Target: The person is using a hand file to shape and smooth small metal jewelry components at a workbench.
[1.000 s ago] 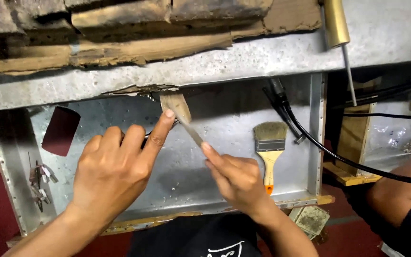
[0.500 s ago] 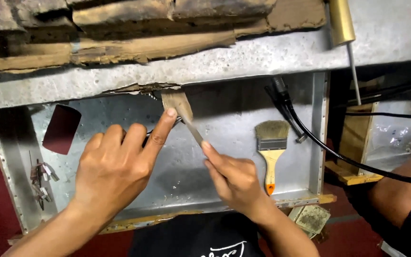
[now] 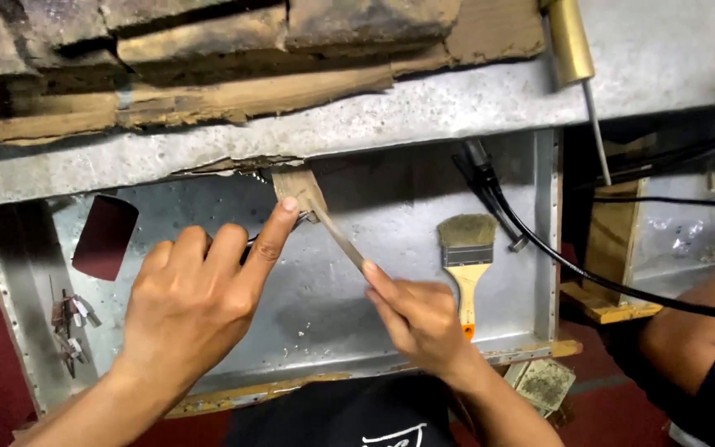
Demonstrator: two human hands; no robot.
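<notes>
Barely shifted since half a second ago: both hands in the same grip, file at the same slant, so the stroke looks mid-run or paused. Left hand (image 3: 188,302) half curled, forefinger stretched out and pressing the file (image 3: 337,236) tip against the small wooden block (image 3: 298,189). Right hand (image 3: 419,319) closed round the file's lower end. Long axis diagonal, pointing up-left from right hand to block, under the metal worktop (image 3: 424,112) edge. Further right, a paintbrush (image 3: 467,252) and black cables (image 3: 539,244).
</notes>
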